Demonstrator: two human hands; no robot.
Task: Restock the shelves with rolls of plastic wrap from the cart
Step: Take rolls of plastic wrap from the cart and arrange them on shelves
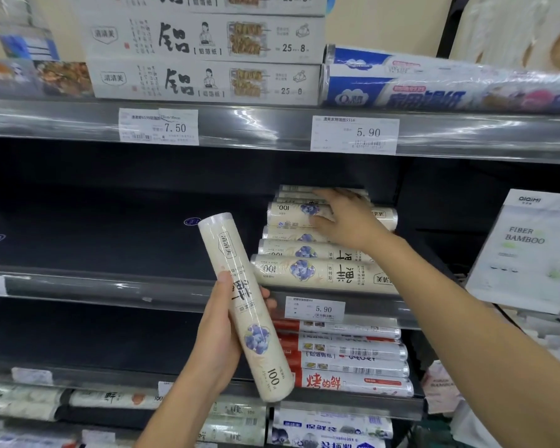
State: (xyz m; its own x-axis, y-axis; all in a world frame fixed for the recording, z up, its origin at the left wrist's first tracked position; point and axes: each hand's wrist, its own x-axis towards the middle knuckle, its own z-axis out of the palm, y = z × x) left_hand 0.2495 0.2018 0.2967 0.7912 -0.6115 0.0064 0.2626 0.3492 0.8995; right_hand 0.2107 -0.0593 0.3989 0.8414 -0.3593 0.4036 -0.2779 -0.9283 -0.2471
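Note:
My left hand (222, 331) grips a cream roll of plastic wrap (244, 302) with a blue flower print, held tilted in front of the middle shelf (110, 240). On that dark shelf, at the right, lies a stack of several matching rolls (317, 273). My right hand (346, 218) reaches into the shelf and rests with spread fingers on the upper rolls of the stack, touching the top roll (291, 210). The cart is not in view.
White foil boxes (207, 80) and blue-labelled rolls (433, 92) fill the shelf above. Red-labelled rolls (346, 360) lie on the shelf below, more rolls lower still. A white bamboo-fibre pack (524, 250) hangs at the right. Price tags (354, 135) line the shelf rails.

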